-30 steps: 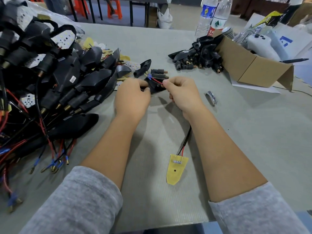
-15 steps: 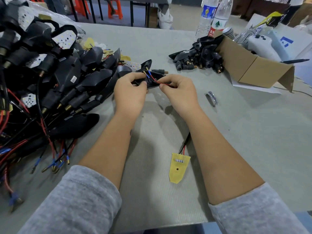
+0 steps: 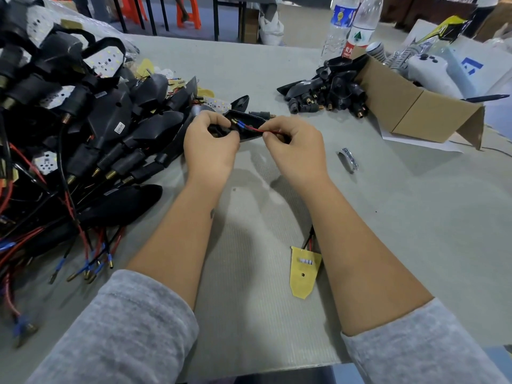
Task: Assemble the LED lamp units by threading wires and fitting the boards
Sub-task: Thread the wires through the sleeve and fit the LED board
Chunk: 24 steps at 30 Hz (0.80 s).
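A pinching grip is kept on both sides: the left hand is curled round the black lamp housing, held above the bench just over the middle of the frame, while the right hand pinches the red wire between thumb and forefinger right beside the housing's edge. Compared with a second ago, the housing has been turned so that its open cavity faces the camera, and the wire's blue-sleeved terminals have been carried from outside the shell to lie within that cavity. This is judged to mean that threading is under way: the leads have been lined up with the housing's stem, through which they presumably have to be pushed. The yellow LED board, joined to the same lead, has shifted only slightly and is lying flat on the bench in the lower middle, beside the right forearm, so fitting of the board is not yet done. A large heap of wired housings is seen at the left, a smaller pile of empty housings by a cardboard box at the upper right, and a small metal ring right of the hands.
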Each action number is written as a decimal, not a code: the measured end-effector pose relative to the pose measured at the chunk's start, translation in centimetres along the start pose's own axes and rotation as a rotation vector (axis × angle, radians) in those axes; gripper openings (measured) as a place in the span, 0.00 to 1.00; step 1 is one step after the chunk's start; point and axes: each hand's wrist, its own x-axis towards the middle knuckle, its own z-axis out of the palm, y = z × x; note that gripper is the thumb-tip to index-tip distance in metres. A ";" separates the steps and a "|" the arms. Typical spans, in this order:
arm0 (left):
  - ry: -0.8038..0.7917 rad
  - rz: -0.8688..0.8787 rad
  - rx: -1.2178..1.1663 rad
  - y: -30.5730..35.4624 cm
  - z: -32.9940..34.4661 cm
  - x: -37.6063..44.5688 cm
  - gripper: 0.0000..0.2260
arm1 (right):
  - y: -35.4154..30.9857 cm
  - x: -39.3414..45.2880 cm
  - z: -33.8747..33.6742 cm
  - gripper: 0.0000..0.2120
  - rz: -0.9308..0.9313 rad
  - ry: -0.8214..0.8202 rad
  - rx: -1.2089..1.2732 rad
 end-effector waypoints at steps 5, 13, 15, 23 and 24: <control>-0.050 0.075 -0.049 0.3 0.2 -0.5 0.18 | 0.2 0.0 0.1 0.09 0.001 -0.034 -0.116; -0.110 -0.009 -0.184 0.4 0.3 -0.6 0.18 | -0.4 -0.1 0.0 0.10 -0.036 -0.069 0.080; -0.117 -0.091 -0.294 0.5 0.3 -0.4 0.19 | -0.7 -0.2 -0.2 0.10 -0.011 -0.075 0.115; -0.243 -0.278 -0.436 0.6 -0.4 0.1 0.19 | -1.3 -0.4 -0.6 0.13 0.043 -0.037 0.227; -0.256 -0.273 -0.432 0.6 -0.4 0.0 0.18 | -1.2 -0.3 -0.6 0.12 0.053 -0.028 0.214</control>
